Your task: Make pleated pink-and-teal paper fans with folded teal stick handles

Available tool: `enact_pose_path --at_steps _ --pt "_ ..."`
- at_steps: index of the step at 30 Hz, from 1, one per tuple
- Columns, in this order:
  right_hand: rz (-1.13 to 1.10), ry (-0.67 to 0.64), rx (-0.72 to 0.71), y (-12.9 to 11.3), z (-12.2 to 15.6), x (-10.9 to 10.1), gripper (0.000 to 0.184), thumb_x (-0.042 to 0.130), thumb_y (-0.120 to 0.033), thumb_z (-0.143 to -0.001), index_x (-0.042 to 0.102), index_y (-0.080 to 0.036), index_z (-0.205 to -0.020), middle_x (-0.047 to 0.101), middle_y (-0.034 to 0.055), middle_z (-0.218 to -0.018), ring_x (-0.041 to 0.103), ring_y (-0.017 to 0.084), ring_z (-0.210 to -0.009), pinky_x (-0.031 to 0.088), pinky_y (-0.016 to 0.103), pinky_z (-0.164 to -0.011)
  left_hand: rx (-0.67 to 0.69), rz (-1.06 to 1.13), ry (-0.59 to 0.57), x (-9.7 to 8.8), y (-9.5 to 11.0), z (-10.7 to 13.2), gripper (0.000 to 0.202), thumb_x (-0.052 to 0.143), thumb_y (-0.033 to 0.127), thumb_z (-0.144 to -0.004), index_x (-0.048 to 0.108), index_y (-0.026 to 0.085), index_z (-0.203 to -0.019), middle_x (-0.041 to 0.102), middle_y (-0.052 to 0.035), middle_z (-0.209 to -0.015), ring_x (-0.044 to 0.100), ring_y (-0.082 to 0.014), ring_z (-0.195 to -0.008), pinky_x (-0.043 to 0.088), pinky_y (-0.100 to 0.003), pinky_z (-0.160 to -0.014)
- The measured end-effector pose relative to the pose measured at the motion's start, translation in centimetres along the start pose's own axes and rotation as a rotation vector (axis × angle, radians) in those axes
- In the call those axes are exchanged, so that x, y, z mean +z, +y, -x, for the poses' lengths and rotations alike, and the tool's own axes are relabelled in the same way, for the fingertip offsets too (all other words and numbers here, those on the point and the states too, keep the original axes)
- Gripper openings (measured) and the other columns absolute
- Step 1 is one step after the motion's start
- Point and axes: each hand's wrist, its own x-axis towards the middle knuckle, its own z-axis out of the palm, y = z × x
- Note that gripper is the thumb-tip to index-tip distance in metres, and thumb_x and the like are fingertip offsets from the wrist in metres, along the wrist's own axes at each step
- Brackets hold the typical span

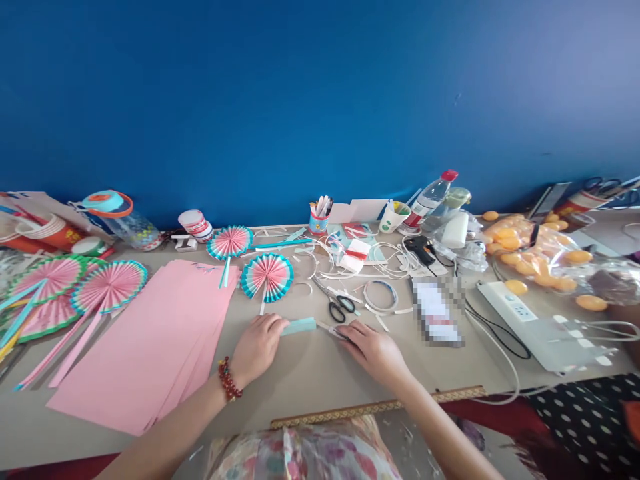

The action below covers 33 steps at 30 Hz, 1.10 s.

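My left hand (257, 347), with a dark red bead bracelet at the wrist, pinches one end of a light teal paper strip (301, 325). The strip's free end points right, towards my right hand (373, 350). That hand is closed round what looks like a pair of scissors (331, 329); its pale blades reach to the strip's right end, and the fingers mostly hide its handles. Whether the blades touch the strip I cannot tell. Just beyond lie black-handled scissors (342, 308) and a roll of tape (381, 295). A pink-and-teal pleated paper fan (267, 277) lies past my left hand.
Pink paper sheets (145, 340) and more fans (109, 287) lie left. Tangled white cord (325, 267), a glue gun (419, 251) and a bottle (430, 197) are behind. Right are a blurred-out item (437, 312), a power strip (510, 303) and bagged orange balls (525, 257).
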Motion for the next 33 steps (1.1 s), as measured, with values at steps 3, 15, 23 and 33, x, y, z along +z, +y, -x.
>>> enact_pose_path --at_steps 3,15,23,33 --pt "0.021 0.033 -0.039 0.1 -0.3 0.1 0.028 0.044 -0.026 -0.101 0.066 -0.023 -0.116 0.07 0.0076 -0.099 0.067 0.021 -0.092 0.055 0.031 -0.077 0.029 0.004 -0.018 0.1 -0.4 -0.1 0.034 0.039 0.008 -0.095 0.06 0.022 -0.118 0.065 -0.0065 -0.104 0.061 -0.0214 -0.098 0.05 -0.038 -0.088" --pt "0.048 0.07 -0.075 0.5 -1.3 0.6 0.027 0.045 -0.021 -0.1 0.07 -0.022 -0.109 0.067 0.0082 -0.101 0.061 0.022 -0.089 0.051 0.033 -0.075 0.057 -0.099 0.002 1.0 -0.7 0.3 0.053 0.044 0.002 -0.09 0.055 0.027 -0.135 0.061 -0.0075 -0.116 0.058 -0.0216 -0.106 0.051 -0.039 -0.093" --pt "0.02 0.061 -0.077 0.6 -1.2 0.6 0.029 0.045 -0.021 -0.1 0.07 -0.023 -0.114 0.065 0.0086 -0.101 0.06 0.022 -0.09 0.05 0.033 -0.076 0.27 -0.157 -0.059 1.2 0.0 0.2 0.044 0.041 0.024 -0.102 0.045 0.017 -0.145 0.044 -0.0086 -0.154 0.035 -0.0214 -0.144 0.035 -0.04 -0.115" --pt "-0.001 0.086 -0.096 0.7 -1.3 1.0 0.028 0.047 -0.022 -0.1 0.07 -0.023 -0.115 0.066 0.0088 -0.098 0.059 0.021 -0.087 0.05 0.032 -0.076 0.315 -0.139 -0.204 1.2 0.0 0.1 0.088 0.034 0.072 -0.092 0.011 0.018 -0.158 0.024 -0.0109 -0.163 0.023 -0.026 -0.151 0.016 -0.042 -0.123"
